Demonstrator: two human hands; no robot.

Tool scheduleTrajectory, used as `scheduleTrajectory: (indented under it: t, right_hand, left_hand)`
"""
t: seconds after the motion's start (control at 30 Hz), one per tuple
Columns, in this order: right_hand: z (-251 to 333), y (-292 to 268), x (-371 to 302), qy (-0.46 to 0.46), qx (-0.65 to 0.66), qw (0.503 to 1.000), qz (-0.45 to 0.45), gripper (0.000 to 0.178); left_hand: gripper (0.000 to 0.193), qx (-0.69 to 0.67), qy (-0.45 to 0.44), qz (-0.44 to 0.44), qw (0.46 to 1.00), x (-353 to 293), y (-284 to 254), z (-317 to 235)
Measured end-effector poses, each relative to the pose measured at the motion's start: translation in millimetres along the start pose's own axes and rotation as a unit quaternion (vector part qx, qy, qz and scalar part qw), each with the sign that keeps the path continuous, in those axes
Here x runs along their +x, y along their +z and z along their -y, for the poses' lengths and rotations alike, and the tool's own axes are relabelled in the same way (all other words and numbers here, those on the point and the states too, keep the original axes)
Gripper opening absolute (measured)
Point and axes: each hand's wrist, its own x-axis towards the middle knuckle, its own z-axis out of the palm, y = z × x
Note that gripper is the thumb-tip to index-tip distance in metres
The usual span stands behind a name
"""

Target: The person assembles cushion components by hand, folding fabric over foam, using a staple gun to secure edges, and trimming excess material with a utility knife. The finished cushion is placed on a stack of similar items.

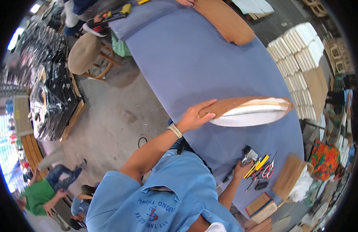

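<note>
My left hand (pixel 197 116) grips the left end of a long curved padded panel (pixel 244 120), its thumb on the near side and its fingers over the brown cover. Brown fabric wraps the panel's far edge; the white underside and a pale wooden strip show along its length. The panel is tilted on its edge above the blue-grey table (pixel 179 58). Lower right, my right hand (pixel 243 170) is closed around the handle of a silver and black air staple gun (pixel 248 154), low at the table's near side. A hose fitting shows below that hand.
Beside the staple gun lie yellow-handled tools (pixel 261 162), red-handled scissors (pixel 268 170) and a black item. Cardboard boxes (pixel 291 176) stand at the right edge. Another brown panel (pixel 225 21) lies at the far end, near another person's hand. A round stool (pixel 85 53) stands left.
</note>
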Motion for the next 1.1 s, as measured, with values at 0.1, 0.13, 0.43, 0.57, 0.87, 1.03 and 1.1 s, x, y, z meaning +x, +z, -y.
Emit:
scheduleTrajectory:
  t: [0.1,0.13,0.43,0.57,0.87,1.03,1.1]
  right_hand:
    - [-30,16,15,-0.048,-0.108,0.991,-0.062,0.080]
    - [-42,18,13,-0.034,-0.090,0.994,-0.053,0.080]
    - [-6,-10,40,0.023,0.258,0.965,0.049,0.063]
    - [78,-21,0,0.110,0.293,0.939,0.146,0.059]
    - [201,-89,-31,-0.121,0.199,0.920,0.315,0.034]
    - [234,-79,-43,-0.029,0.247,0.912,0.327,0.031]
    - [238,-72,-45,-0.047,0.238,0.911,0.334,0.031]
  left_hand:
    - [0.064,0.010,0.009,0.008,1.000,5,4,0]
    - [0.064,0.020,0.018,0.022,0.999,9,5,-2]
    - [0.064,0.084,0.035,0.039,0.995,-12,0,-15]
    - [0.068,0.082,0.048,0.036,0.995,-14,8,4]
    - [0.067,0.115,0.079,-0.016,0.990,-12,11,0]
    - [0.072,0.122,0.074,0.022,0.990,-10,14,-3]
    - [0.074,0.123,0.072,0.027,0.989,-13,12,-2]
